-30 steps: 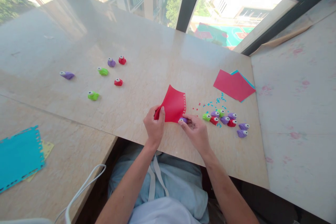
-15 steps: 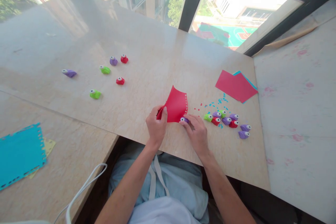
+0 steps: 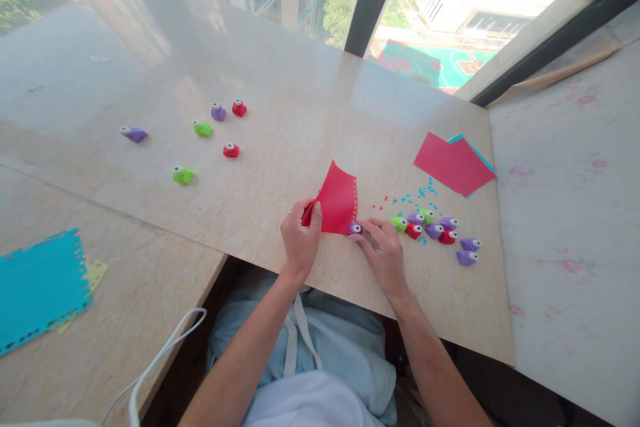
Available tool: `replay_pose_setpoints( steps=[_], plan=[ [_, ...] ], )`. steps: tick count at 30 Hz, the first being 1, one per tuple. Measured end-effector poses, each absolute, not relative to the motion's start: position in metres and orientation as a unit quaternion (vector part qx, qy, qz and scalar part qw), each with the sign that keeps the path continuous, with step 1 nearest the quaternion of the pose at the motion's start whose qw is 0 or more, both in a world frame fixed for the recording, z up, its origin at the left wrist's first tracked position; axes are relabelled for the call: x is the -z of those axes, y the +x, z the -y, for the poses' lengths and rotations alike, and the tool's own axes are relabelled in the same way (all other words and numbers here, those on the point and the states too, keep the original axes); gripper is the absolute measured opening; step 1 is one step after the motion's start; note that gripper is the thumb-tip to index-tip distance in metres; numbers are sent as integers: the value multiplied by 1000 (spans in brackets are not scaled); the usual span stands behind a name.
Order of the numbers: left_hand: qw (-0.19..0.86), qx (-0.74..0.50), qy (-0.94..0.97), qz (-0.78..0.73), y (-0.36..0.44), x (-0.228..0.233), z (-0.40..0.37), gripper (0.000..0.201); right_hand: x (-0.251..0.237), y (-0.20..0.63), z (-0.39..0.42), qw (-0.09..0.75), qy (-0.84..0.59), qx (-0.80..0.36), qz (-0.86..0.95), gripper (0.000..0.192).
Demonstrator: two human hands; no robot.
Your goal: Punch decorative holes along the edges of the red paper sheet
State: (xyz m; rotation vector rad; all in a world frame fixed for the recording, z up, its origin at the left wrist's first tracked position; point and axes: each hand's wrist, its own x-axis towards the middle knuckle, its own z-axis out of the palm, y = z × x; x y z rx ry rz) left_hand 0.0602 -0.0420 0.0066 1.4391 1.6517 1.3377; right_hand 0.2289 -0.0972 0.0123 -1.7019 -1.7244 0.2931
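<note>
A big shiny stone table (image 3: pixel 280 113) stands by a sunny window. Near its front edge, the left hand (image 3: pixel 300 240) pinches the left side of a red paper sheet (image 3: pixel 337 203) and holds it up a little, so it bends. The right hand (image 3: pixel 385 253) is closed on a small purple punch (image 3: pixel 355 228) that sits at the paper's bottom right corner. A row of little holes runs down the paper's right edge. The paper looks thin, light and floppy, so it could tear or crease easily. It is best held softly near the edge being worked on. The punch looks small, hard and smooth, good to squeeze between thumb and fingers. More little punches (image 3: pixel 433 230) sit in a bunch just to the right, with tiny paper bits (image 3: pixel 415 197) around them.
</note>
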Motion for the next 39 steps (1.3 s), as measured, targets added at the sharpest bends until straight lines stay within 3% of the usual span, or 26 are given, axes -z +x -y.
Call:
replay_pose_setpoints(
  steps=[10, 27, 39],
  plan=[
    [284, -501, 528, -624, 62, -9, 41, 18, -13, 234, 104, 337, -631, -117, 688, 25],
    [262, -474, 522, -659, 62, -11, 40, 17, -19, 245, 103, 344, -590, -152, 715, 35],
    [265, -462, 525, -663, 63, -12, 38, 19, -19, 244, 91, 331, -628, -165, 685, 23]
  ],
)
